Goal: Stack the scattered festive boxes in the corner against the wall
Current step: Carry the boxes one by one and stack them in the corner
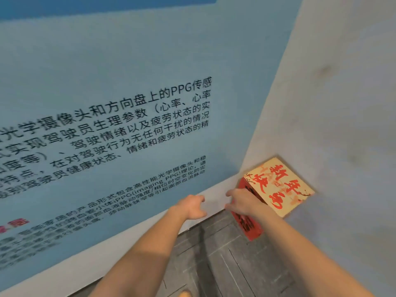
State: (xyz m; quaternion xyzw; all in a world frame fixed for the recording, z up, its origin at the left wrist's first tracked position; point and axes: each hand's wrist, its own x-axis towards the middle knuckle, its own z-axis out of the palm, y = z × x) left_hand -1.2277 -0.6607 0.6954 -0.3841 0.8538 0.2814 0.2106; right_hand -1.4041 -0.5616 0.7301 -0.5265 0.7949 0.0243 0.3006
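A festive box (280, 185) with a cream top bearing red calligraphy and a red side stands in the corner where the two walls meet, tight against the right wall. My right hand (243, 202) hovers at its left side with fingers spread, holding nothing; whether it touches the box I cannot tell. My left hand (190, 207) is a little further left, in front of the blue wall's white base strip, fingers loosely curled and apart, empty. Only this one box is in view.
A blue wall panel (111, 99) with black printed text fills the left. A plain grey-white wall (347, 103) closes the right. Grey tiled floor (216, 260) runs between my arms toward the corner.
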